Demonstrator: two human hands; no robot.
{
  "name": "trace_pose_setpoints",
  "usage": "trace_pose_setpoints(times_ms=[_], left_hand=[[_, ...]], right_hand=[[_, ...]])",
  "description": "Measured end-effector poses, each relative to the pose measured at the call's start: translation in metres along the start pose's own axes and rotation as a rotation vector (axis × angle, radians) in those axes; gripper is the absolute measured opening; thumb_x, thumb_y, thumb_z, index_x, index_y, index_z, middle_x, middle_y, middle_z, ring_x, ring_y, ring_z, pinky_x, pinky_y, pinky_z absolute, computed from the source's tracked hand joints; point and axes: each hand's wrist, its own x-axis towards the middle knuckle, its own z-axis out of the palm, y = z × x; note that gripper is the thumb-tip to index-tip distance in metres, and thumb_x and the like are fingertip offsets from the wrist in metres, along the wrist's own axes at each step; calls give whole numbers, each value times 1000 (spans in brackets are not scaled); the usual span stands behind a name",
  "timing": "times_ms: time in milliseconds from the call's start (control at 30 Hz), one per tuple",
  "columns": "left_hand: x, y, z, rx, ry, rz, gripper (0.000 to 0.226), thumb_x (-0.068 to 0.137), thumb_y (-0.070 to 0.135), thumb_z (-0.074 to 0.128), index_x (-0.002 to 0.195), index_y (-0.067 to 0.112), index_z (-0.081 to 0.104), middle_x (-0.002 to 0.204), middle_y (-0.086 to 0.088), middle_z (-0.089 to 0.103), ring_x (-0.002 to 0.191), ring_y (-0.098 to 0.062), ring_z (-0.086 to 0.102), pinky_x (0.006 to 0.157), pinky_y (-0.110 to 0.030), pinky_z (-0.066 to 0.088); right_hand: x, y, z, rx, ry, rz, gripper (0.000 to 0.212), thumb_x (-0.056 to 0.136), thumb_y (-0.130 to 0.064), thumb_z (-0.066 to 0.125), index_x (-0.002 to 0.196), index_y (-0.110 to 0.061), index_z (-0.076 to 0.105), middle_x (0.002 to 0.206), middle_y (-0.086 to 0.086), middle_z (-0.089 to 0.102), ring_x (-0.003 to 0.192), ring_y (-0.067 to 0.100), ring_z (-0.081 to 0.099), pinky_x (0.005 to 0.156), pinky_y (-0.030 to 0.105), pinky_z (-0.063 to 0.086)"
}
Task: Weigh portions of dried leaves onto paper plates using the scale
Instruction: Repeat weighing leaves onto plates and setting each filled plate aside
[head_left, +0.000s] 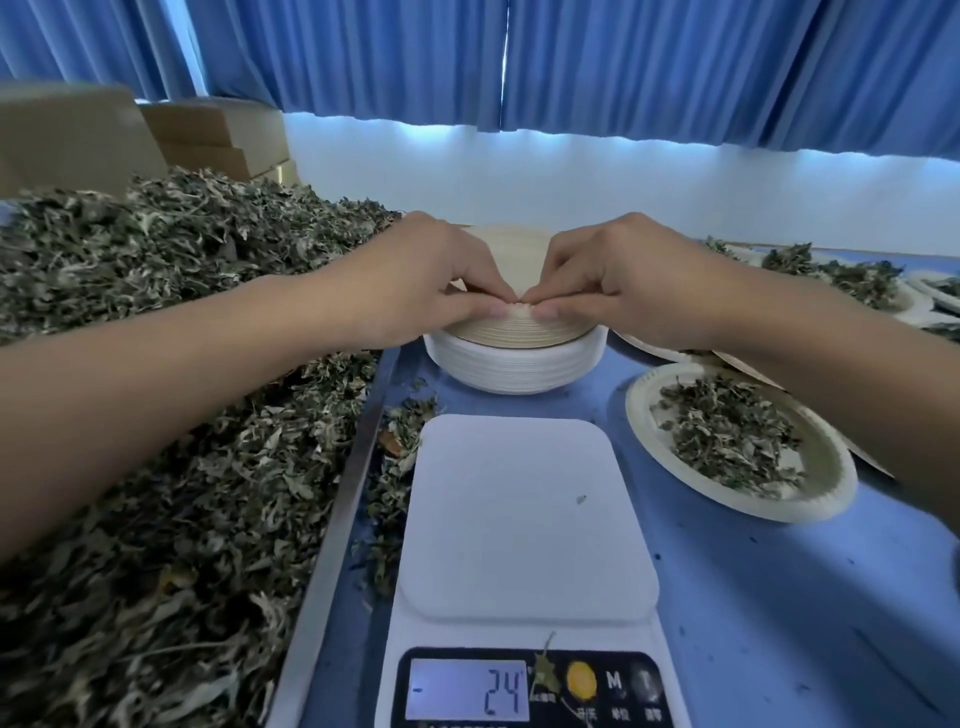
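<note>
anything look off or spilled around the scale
Yes. The scale has a nearly bare platform, yet its display shows minus 24. A stray leaf lies over its buttons, and loose leaves lie spilled on the blue table beside it.

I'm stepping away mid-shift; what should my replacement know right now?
Left hand and right hand both pinch the near rim of the top plate on the stack behind the scale.
No plate on the scale; display shows -24.
Done: a filled plate right of the scale, more farther right.
To do: free a plate, weigh leaves from the pile at left.
</note>
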Motion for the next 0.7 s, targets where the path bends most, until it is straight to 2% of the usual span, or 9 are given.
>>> trace_pose_setpoints(times_ms=[233, 367, 467, 533, 700], left_hand=[[-1, 3, -3, 28, -36, 31, 19, 96, 22, 69, 111, 19, 79, 106, 5, 75, 99, -14, 68, 94, -39, 48], [1, 4, -3, 25, -43, 34, 19, 96, 20, 69, 112, 16, 78, 106, 4, 75, 99, -14, 68, 95, -36, 48], [2, 4, -3, 16, -44, 31, 19, 95, 20, 69, 111, 15, 79, 105, 3, 75, 99, -14, 68, 94, -35, 48], [1, 4, -3, 17, -46, 28, 19, 95, 20, 69, 111, 15, 79, 105, 4, 75, 99, -14, 68, 94, -35, 48], [2, 4, -3, 12, -43, 17, 18, 94, 21, 70, 110, 17, 79, 106, 6, 76, 98, -11, 68, 93, -35, 48]], right_hand=[[-1, -3, -4, -119, -9, -62, 23, 101, -35, 60, 118, -38, 76, 103, -12, 67, 94, 19, 61, 80, 45, 50], [-5, -13, -4, -430, 0, -107, 33, 106, -38, 41, 125, -39, 69, 109, -10, 63, 99, 22, 60, 73, 38, 47], [-6, -17, 1, -612, 0, -145, 37, 109, -36, 31, 127, -36, 63, 112, -8, 60, 97, 23, 61, 65, 34, 39], [-5, -17, 0, -623, -8, -152, 45, 107, -40, 24, 127, -35, 63, 112, -8, 60, 96, 22, 60, 64, 32, 35], [-2, -14, -1, -567, -25, -148, 53, 101, -46, 21, 123, -33, 68, 108, -8, 62, 96, 22, 60, 68, 35, 45]])
